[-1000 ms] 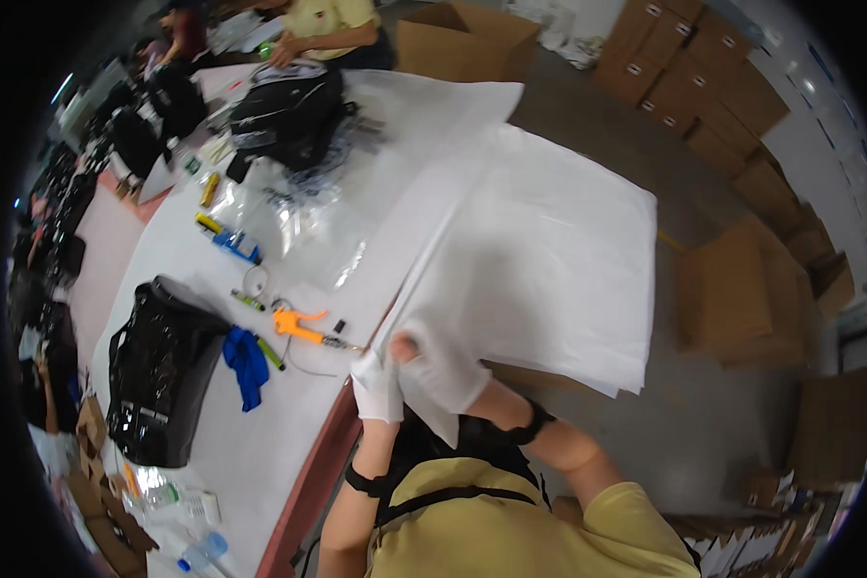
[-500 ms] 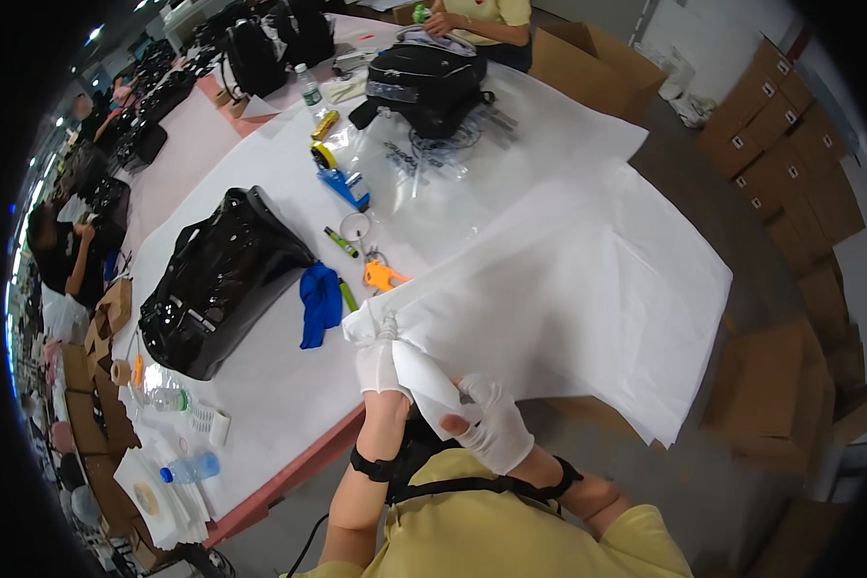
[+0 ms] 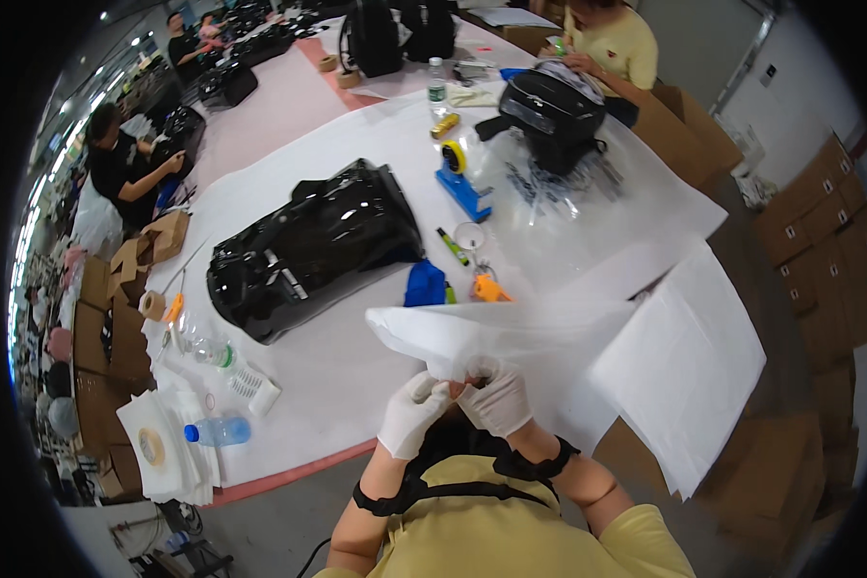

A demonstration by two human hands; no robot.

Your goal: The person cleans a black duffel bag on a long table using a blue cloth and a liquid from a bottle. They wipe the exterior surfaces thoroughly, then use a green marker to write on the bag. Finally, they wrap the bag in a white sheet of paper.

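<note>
Both of my hands wear thin white gloves with bare fingertips showing, and they meet at the near table edge. With closed fingers, my left hand pinches the edge of a large thin white sheet. Right beside it, my right hand grips the same edge, fingers curled in. The sheet bows upward in front of the hands, and its right part drapes past the table's side. Just beyond it lie a blue cloth, an orange-handled tool partly covered by the sheet, and a green marker.
A black bag in clear plastic lies left of centre. Further back are a blue tape dispenser, a black backpack and a co-worker. Bottles, including a blue-capped one, lie left; cardboard boxes stand right.
My hands have come together at the sheet's near edge; before, the left held a bunched part further out. The sheet has spread and shifted right. The view has turned left.
</note>
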